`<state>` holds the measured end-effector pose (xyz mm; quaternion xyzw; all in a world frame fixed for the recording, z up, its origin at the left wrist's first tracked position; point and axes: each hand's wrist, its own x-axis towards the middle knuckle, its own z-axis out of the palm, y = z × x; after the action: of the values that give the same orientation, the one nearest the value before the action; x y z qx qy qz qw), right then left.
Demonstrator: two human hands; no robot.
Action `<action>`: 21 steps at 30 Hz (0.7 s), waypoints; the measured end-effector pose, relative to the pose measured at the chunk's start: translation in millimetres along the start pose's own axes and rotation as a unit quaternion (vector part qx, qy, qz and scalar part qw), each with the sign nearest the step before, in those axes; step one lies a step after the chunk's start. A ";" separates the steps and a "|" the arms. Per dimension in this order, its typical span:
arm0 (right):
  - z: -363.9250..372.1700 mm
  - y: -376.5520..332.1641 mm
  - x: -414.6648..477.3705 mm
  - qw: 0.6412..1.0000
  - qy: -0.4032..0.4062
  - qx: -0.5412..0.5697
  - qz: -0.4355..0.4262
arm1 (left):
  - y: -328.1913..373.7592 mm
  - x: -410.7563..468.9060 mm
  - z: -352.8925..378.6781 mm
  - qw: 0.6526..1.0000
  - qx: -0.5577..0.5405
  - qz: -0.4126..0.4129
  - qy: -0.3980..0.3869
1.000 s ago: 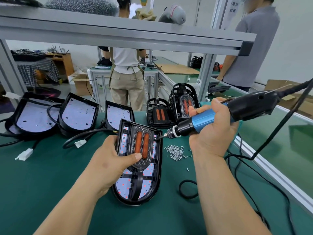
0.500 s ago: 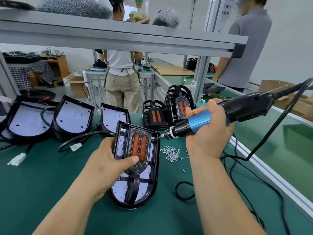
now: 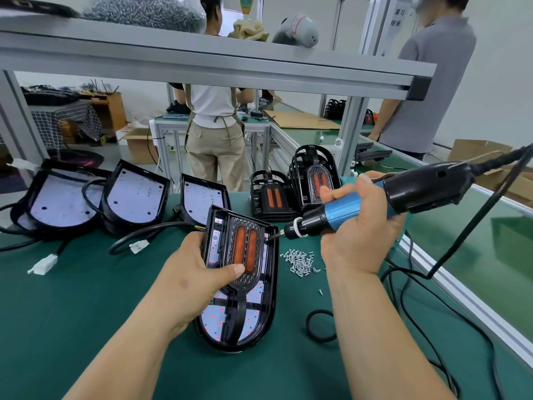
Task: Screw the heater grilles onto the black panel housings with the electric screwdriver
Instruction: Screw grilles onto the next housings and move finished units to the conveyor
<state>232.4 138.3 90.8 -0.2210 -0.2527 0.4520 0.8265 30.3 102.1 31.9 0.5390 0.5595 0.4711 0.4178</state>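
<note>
Centrally, item one: a black panel housing [image 3: 272, 287], which we held on the green bench [image 3: 86, 327] with its rounded end nearest us. Our left hand [image 3: 187, 281] gripped it, fingers wrapped round its left edge and thumb pressed on the heater grille [image 3: 245, 249] seated in its upper half; two orange bars showed through the grille's mesh. Item two: the electric screwdriver [image 3: 375, 203], blue barrel and black rear body, with the fingers of our right hand [image 3: 357, 229] curled round the barrel. Its bit slanted down to the left and met the grille at its upper right edge. Item three: a heap of silver screws [image 3: 300, 259] on the bench, just right of the housing and below the right hand. Item four: three open housings [image 3: 134, 197] showing pale inner boards, propped in a row at the far left, with a white connector [image 3: 43, 264] lying in front of them. Item five: spare grilles [image 3: 269, 197] stacked at the far edge, behind the screwdriver's tip. Item six: a black cord [image 3: 318, 326] looped on the bench at right. Two people [image 3: 215, 145] stood beyond, past an aluminium rail [image 3: 202, 62].
</note>
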 end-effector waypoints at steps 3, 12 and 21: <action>6.1 10.0 -10.2 0.991 0.007 -0.035 -0.131 | -1.7 4.3 -0.8 0.999 -0.021 -0.032 0.002; 1.6 51.7 -14.3 0.991 -0.030 -0.103 -0.084 | -16.0 17.2 -8.3 0.985 -0.055 -0.166 -0.008; -8.6 58.0 0.9 0.990 0.006 -0.112 -0.088 | -13.8 21.7 -5.7 0.979 -0.052 -0.195 0.003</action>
<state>201.3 166.6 49.8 -0.2923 -0.3151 0.3452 0.8343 20.4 123.6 20.4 0.3959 0.6294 0.4109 0.5276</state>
